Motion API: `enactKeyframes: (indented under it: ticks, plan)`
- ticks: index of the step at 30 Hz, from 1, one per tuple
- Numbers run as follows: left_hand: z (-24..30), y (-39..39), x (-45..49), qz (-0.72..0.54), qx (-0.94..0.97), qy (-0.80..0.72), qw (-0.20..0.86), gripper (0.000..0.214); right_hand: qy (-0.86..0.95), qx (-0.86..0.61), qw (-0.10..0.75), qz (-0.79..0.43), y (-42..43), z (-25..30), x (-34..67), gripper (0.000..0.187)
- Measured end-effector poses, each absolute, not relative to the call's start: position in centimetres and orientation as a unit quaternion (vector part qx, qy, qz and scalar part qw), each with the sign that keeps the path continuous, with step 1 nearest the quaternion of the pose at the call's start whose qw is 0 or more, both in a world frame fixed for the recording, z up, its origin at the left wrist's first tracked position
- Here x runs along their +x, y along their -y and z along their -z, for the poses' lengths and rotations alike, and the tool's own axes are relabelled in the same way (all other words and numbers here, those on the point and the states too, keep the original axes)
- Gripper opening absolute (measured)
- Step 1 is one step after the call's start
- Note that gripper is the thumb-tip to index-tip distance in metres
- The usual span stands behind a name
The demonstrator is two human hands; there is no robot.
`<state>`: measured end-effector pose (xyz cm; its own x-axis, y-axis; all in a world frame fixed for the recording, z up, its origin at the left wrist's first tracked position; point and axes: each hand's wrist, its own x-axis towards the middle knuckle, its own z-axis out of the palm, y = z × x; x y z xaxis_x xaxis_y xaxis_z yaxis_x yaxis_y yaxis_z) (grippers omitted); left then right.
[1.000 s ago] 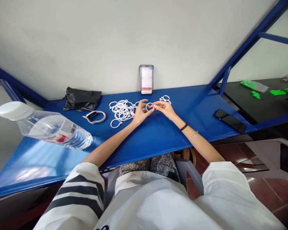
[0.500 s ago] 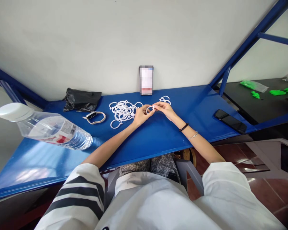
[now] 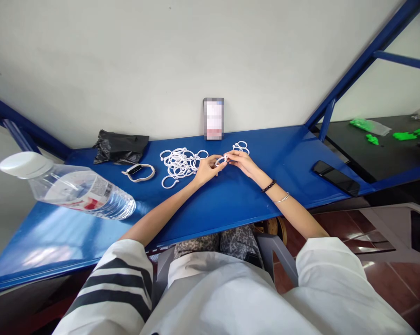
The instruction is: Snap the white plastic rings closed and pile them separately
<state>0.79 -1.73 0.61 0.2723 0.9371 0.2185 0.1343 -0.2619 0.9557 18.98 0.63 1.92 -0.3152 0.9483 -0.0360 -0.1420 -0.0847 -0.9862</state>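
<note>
Between my two hands is a white plastic ring (image 3: 220, 161) with a small clasp-like knob. My left hand (image 3: 207, 170) pinches its left side between thumb and fingers. On the knob end, the fingertips of my right hand (image 3: 240, 161) are closed; they partly hide it. Left of my hands lies a loose pile of similar white rings (image 3: 178, 163), one of them a little apart at the near side. Just beyond my right hand rests a smaller group of white rings (image 3: 242, 145).
A phone (image 3: 213, 118) leans upright against the wall. On the blue table (image 3: 210, 204) are a black plastic bag (image 3: 121, 146), a watch (image 3: 139, 172), a large water bottle (image 3: 80, 190) and a dark phone (image 3: 335, 177). Green pieces (image 3: 403, 135) lie on a black table at right.
The ring in my hands has tilted and looks narrower now. My fingers have shifted slightly around it; the piles stay as they were.
</note>
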Motion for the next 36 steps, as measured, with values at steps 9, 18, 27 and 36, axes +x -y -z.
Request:
enactKeyframes:
  ticks: [9,18,27,36]
  plan:
    - [-0.61,1.57,0.65,-0.434,0.646,-0.402,0.482,0.045,0.477,-0.388,0.421,-0.666,-1.07,-1.41,19.25,0.024]
    - [-0.68,1.64,0.6,-0.417,0.654,-0.406,0.482,0.046,0.486,-0.389,0.424,-0.658,-1.06,-1.3,19.36,0.025]
    - [-0.43,1.46,0.53,-0.42,0.648,-0.395,0.498,0.05,0.486,-0.387,0.417,-0.664,-1.3,-1.12,19.58,0.025]
    - [-0.59,1.57,0.55,-0.42,0.641,-0.382,0.517,0.053,0.48,-0.373,0.415,-0.677,-1.52,-0.92,19.67,0.024]
